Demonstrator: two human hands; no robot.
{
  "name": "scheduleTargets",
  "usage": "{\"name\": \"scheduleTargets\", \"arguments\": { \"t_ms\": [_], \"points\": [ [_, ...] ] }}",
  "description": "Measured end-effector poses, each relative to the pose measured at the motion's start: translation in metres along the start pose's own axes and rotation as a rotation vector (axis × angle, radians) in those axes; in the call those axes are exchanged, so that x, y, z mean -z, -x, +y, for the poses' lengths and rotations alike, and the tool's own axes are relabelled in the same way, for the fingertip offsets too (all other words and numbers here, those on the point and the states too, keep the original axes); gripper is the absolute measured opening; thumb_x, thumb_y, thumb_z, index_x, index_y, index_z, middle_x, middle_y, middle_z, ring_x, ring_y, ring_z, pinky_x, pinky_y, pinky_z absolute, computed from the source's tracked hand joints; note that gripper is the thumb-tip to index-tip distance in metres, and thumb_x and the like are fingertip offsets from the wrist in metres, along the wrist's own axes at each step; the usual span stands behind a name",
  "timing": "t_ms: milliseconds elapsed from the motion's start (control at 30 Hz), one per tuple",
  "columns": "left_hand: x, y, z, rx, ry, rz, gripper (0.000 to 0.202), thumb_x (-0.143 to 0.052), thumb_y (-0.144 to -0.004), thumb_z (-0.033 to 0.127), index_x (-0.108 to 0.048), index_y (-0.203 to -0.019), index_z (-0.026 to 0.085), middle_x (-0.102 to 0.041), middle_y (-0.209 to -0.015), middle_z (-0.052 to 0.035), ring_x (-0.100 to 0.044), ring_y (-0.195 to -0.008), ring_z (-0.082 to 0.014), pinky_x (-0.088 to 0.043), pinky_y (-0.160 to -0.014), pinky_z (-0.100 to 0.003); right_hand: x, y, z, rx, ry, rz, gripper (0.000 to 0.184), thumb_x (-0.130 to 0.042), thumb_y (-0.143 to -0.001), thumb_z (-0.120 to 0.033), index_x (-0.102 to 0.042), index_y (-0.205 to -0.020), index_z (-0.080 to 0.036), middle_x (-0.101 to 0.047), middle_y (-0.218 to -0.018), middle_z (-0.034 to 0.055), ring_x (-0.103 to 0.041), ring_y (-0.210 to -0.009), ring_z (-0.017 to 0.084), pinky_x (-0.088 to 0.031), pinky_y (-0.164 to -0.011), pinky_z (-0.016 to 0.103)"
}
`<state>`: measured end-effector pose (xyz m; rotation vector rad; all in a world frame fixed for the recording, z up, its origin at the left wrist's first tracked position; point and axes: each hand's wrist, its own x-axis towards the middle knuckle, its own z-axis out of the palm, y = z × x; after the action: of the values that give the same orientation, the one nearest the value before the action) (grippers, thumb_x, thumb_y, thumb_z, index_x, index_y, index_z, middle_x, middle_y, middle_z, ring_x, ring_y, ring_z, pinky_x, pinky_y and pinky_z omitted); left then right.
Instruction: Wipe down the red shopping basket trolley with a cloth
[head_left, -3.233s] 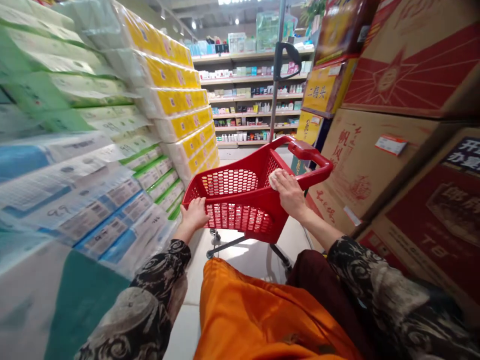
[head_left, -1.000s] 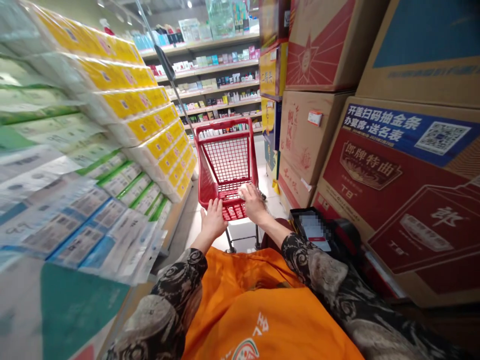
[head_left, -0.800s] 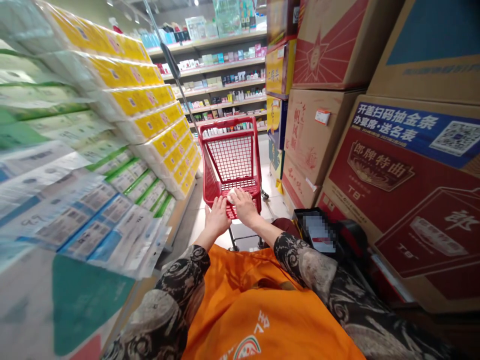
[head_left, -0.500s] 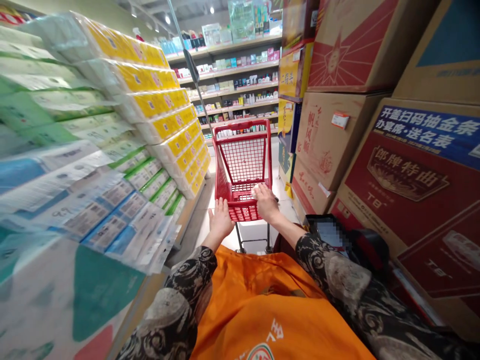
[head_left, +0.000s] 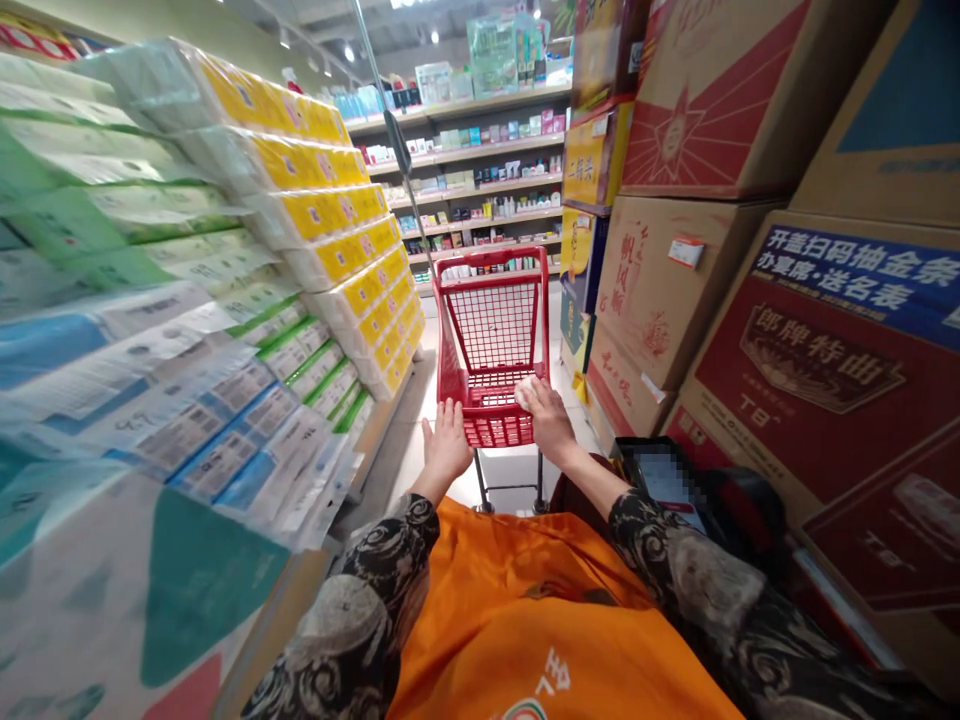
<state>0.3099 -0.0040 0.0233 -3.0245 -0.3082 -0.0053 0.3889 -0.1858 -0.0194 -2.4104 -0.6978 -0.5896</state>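
Note:
A red shopping cart (head_left: pixel 495 258) with a mesh basket stands upright right in front of me. My left hand (head_left: pixel 448 445) lies on its near left corner, fingers stretched out flat and thumb apart. At the near right corner, my right hand (head_left: pixel 553 425) is curled around a crumpled white cloth or tissue (head_left: pixel 528 392) and presses it against the red plastic. Fingertips of the right hand are partly hidden by the cloth. Below the hands hangs my orange apron (head_left: pixel 555 600).
Plastic-wrapped yellow-and-white packs (head_left: pixel 322 205) and blue-and-white packs (head_left: pixel 225 440) are stacked at left. Tall cardboard cartons (head_left: pixel 652 290) line the right side. A dark-framed screen (head_left: pixel 664 480) sits low beside my right arm. Stocked shelves (head_left: pixel 480 180) stand behind the cart.
My right hand with the white cloth has slid slightly right and toward me along the cart. My left hand keeps its place on the corner. The whole view has shifted a little.

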Motion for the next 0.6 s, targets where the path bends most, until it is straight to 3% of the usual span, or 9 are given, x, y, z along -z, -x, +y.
{"name": "scheduleTargets", "arguments": {
  "t_ms": [267, 333, 500, 600],
  "points": [
    [-0.002, 0.003, 0.003, -0.039, 0.013, 0.025, 0.071, -0.043, -0.078, 0.029, -0.021, -0.143, 0.009, -0.017, -0.152, -0.0131, -0.012, -0.14, -0.025, -0.02, -0.11, -0.051, -0.022, -0.019, -0.064, 0.173, -0.028, -0.178, 0.044, -0.04, -0.086, -0.008, -0.051, -0.128, -0.014, -0.04, -0.141, 0.0138, -0.032, -0.133, 0.022, -0.027, -0.109, 0.043],
    [-0.003, 0.003, 0.002, -0.033, 0.012, 0.054, 0.071, -0.043, -0.078, 0.027, -0.022, -0.142, 0.009, -0.018, -0.152, -0.0137, -0.013, -0.14, -0.0248, -0.02, -0.111, -0.051, -0.016, -0.019, -0.056, 0.17, -0.014, -0.183, 0.045, -0.041, -0.085, -0.008, -0.051, -0.128, -0.015, -0.041, -0.141, 0.0131, -0.033, -0.133, 0.022, -0.026, -0.109, 0.043],
    [-0.007, 0.005, -0.001, 0.022, 0.027, 0.066, 0.074, -0.046, -0.076, 0.027, -0.02, -0.142, 0.008, -0.015, -0.152, -0.0152, -0.013, -0.14, -0.0259, -0.019, -0.111, -0.051, 0.006, -0.006, -0.009, -0.011, 0.033, -0.056, 0.05, -0.035, -0.083, -0.002, -0.049, -0.129, -0.013, -0.039, -0.143, 0.0132, -0.026, -0.136, 0.022, -0.023, -0.109, 0.046],
    [-0.005, 0.005, 0.0, 0.015, 0.022, 0.038, 0.075, -0.045, -0.075, 0.026, -0.018, -0.143, 0.007, -0.012, -0.152, -0.0148, -0.012, -0.14, -0.0254, -0.018, -0.111, -0.052, 0.002, -0.004, -0.011, -0.012, 0.027, -0.055, 0.05, -0.033, -0.084, -0.002, -0.049, -0.13, -0.013, -0.038, -0.143, 0.0131, -0.026, -0.136, 0.022, -0.023, -0.11, 0.046]
  ]
}}
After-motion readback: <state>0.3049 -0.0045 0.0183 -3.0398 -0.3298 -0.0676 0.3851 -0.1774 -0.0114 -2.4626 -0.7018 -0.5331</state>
